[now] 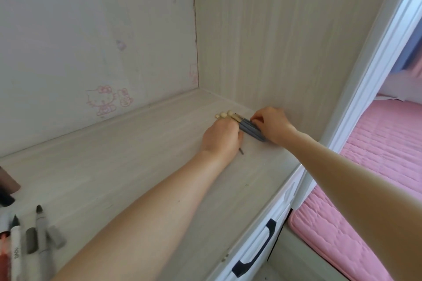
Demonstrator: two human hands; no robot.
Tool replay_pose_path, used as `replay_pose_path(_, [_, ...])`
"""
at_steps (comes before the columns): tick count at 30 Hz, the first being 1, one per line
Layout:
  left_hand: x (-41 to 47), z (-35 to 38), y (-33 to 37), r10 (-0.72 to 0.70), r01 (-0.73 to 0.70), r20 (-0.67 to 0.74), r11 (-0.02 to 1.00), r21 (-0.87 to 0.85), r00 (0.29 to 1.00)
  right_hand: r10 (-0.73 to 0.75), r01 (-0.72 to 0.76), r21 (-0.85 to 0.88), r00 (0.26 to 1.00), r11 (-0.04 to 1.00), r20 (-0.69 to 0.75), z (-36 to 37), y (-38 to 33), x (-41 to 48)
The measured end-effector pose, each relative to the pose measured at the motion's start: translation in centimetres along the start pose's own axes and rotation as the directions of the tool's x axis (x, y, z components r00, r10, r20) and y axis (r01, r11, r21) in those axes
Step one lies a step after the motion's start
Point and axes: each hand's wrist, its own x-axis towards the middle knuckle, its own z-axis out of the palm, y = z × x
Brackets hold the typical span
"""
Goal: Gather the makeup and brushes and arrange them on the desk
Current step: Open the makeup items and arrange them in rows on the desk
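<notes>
A pale wood-grain desk [137,166] sits in an alcove with a cartoon cat [102,101] drawn on the back wall and a pink bed [376,155] to the right. Near the desk's far right corner lie brushes [249,129] with grey-blue handles and cream tips. The left hand [221,134] rests over them, its fingers hidden, so I cannot tell its grip. The right hand [271,125] pinches the handles.

A pale wood-grain desk [114,178] runs into a corner. The whitish back wall [91,29] bears a pink cartoon cat drawing [101,100] low down (faint, like crayon). A grained side panel [274,41] rises at the right, edged by white trim [374,70]. Beyond lies a pink quilted bed [376,155]. Below, a white drawer [283,214] carries a dark handle [271,227].
</notes>
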Motion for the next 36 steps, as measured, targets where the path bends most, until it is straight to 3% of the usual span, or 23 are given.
replay_pose_path(9, [0.3, -2.1, -1.5, -0.265, 0.265, 0.021, 0.963, -0.04, 0.964, 0.048, -0.044, -0.069, 0.997, 0.997, 0.059, -0.3, -1.2, -0.7])
replay_pose_path(17, [0.4, -2.7, -3.2, -0.433, 0.406, -0.071, 0.881, -0.242, 0.898, 0.116, -0.116, -0.002, 0.987, 0.993, 0.114, -0.7, -2.2, -1.4])
replay_pose_path(23, [0.7, -2.9, -1.6, -0.543, 0.517, 0.078, 0.732, -0.445, 0.836, 0.203, -0.214, 0.101, 0.973, 0.971, 0.108, -1.0, -2.9, -1.2])
replay_pose_path(30, [1.6, -1.0, 0.8, -0.562, 0.571, 0.107, 0.79, -0.223, 0.82, 0.186, -0.189, 0.002, 0.97, 0.982, 0.155, -0.2, -3.3, -0.3])
replay_pose_path(36, [1.6, -1.2, 0.4, -0.558, 0.57, 0.116, 0.801, -0.184, 0.822, 0.2, -0.189, -0.08, 0.966, 0.979, 0.161, -0.1, -3.4, -0.3])
